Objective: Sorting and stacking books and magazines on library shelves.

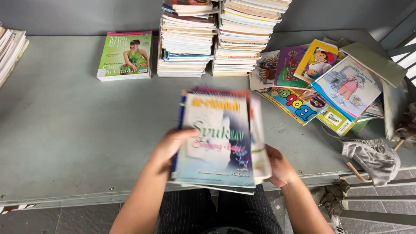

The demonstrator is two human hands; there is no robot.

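Note:
A thin stack of booklets (219, 138) with a pale blue cover on top is held over the near edge of a grey table (65, 130). It is blurred by motion. My left hand (167, 147) grips the stack's left edge, thumb on the top cover. My right hand (279, 167) supports the stack from under its right side.
Two tall piles of magazines (216, 39) stand at the back of the table. A green-covered magazine (125, 55) lies to their left. A loose spread of colourful children's booklets (320, 82) lies at the right. A grey cloth (375, 158) hangs at the right edge. Another pile (11, 47) sits far left.

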